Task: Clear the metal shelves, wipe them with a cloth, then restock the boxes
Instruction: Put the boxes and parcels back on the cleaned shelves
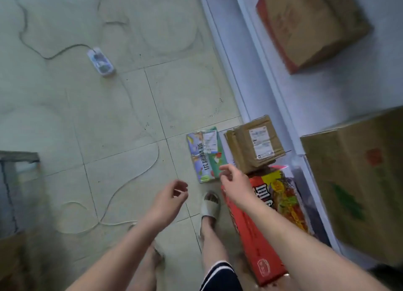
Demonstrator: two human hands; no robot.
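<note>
Left hand [172, 195] and right hand [235, 179] hover loosely curled, empty. A flat blue-green printed carton [204, 157] lies just beyond them.

I count two shelved boxes, an upper carton [311, 26] and a lower carton [357, 181], three floor ones, a taped parcel [255, 146], a green-and-blue box [205, 157], a red box [247, 236], and one power strip [101, 61].

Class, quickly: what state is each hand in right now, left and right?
Left hand: open, fingers loosely curled, holding nothing.
Right hand: open, fingers relaxed, holding nothing.
</note>
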